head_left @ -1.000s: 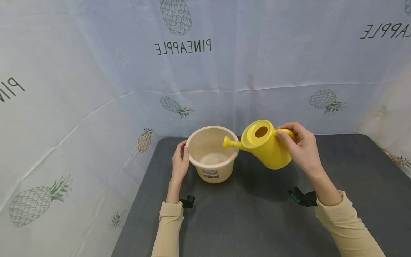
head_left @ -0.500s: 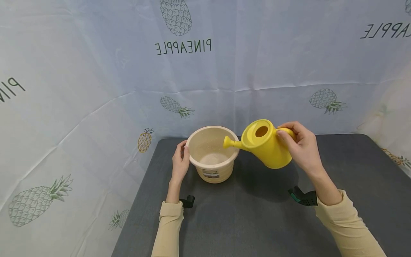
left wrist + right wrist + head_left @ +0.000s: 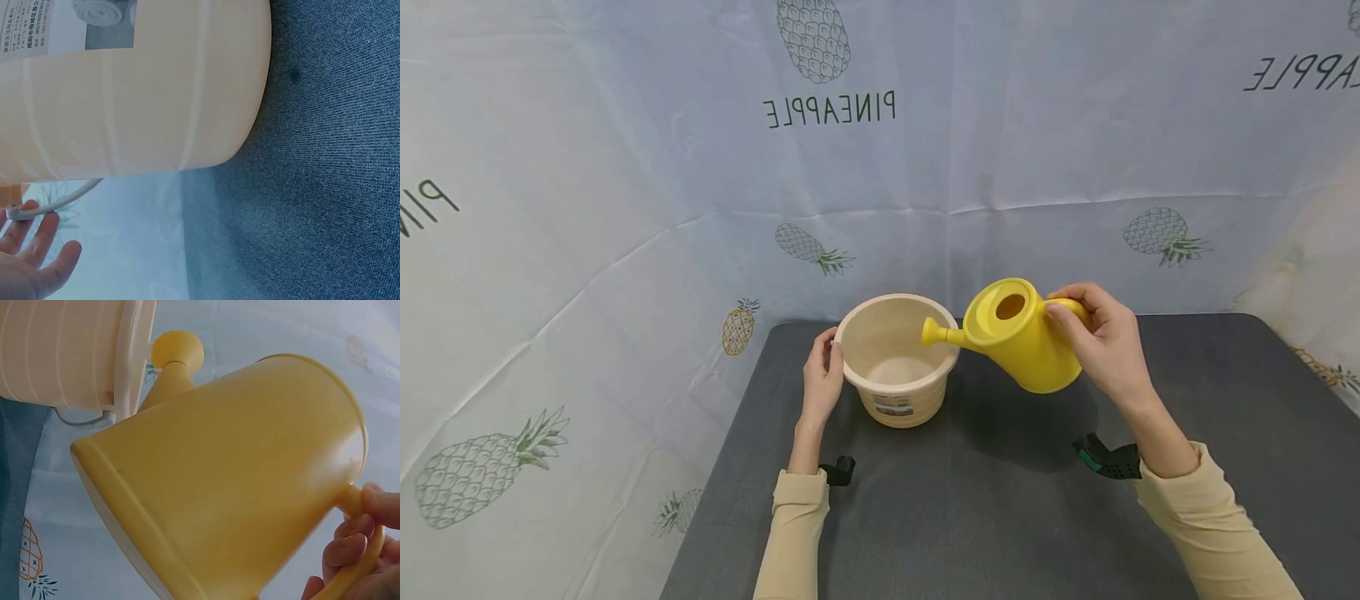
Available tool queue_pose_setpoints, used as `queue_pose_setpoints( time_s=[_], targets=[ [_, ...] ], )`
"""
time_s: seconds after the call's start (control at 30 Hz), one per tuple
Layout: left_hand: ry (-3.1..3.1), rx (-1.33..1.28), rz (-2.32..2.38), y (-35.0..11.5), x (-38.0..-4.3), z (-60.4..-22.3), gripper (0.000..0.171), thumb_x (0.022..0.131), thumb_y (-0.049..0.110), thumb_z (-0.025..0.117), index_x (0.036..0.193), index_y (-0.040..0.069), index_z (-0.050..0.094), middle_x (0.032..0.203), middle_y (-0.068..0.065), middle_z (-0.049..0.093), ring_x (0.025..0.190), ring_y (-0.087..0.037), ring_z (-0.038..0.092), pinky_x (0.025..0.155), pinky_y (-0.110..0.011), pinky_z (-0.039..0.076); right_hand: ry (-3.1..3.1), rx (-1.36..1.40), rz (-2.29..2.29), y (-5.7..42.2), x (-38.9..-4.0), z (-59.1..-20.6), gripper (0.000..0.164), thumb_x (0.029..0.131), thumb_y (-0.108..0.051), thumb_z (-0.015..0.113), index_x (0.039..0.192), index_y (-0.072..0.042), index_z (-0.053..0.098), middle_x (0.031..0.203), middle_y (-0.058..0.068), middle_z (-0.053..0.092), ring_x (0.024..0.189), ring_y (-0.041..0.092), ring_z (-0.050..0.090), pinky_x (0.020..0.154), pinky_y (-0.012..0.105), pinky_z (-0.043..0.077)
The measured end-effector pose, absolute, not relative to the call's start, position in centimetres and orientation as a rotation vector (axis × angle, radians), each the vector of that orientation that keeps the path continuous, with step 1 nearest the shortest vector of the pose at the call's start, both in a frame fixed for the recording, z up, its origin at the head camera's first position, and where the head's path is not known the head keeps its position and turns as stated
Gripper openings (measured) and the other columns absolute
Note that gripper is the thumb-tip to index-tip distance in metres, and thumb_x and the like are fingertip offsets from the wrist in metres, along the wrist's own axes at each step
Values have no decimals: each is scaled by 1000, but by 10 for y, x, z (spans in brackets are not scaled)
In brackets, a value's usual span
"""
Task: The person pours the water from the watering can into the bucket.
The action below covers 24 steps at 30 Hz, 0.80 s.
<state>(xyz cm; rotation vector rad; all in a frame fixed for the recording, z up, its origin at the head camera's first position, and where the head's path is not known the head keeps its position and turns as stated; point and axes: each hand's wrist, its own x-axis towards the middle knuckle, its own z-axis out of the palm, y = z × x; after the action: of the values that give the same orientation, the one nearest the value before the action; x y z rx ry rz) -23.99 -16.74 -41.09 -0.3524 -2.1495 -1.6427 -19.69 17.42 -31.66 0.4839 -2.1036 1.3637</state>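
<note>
A cream plastic bucket (image 3: 891,400) with a printed label stands upright on the dark table. At its left side my left hand (image 3: 822,379) holds the rim; in the left wrist view its fingers (image 3: 42,240) lie by the bucket's thin grey bail handle (image 3: 59,203). My right hand (image 3: 1105,346) grips the rear handle of a yellow watering can (image 3: 1037,354) and holds it above the table, tilted left. The can's spout (image 3: 934,332) reaches over the bucket's right rim. No water shows coming from it.
The dark grey table (image 3: 917,517) has rounded far corners. Behind it and to the left hangs a pale curtain (image 3: 647,150) printed with pineapples, close to the far table edge. A black strap with a protruding mount (image 3: 1108,460) sits on each wrist.
</note>
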Motion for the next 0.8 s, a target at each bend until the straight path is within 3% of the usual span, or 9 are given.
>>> queue_pose_setpoints(
  time_s=[0.23, 0.8],
  targets=[
    [-2150, -348, -1640, -167, -240, -411, 34, 98, 2, 39, 129, -12, 43, 125, -30, 47, 116, -43, 45, 94, -56, 35, -2109, 484, 1359, 173, -196, -315, 15, 87, 2, 60, 101, 7, 61, 90, -8, 58, 72, 8, 53, 65, 11, 44],
    [-2170, -331, -1620, -166, -238, -409, 34, 98, 2, 40, 130, -11, 43, 122, -30, 48, 112, -43, 47, 90, -54, 39, -2120, 492, 1350, 171, -196, -312, 14, 89, 1, 59, 101, 7, 61, 90, -10, 57, 71, 9, 53, 65, 12, 43]
  ],
)
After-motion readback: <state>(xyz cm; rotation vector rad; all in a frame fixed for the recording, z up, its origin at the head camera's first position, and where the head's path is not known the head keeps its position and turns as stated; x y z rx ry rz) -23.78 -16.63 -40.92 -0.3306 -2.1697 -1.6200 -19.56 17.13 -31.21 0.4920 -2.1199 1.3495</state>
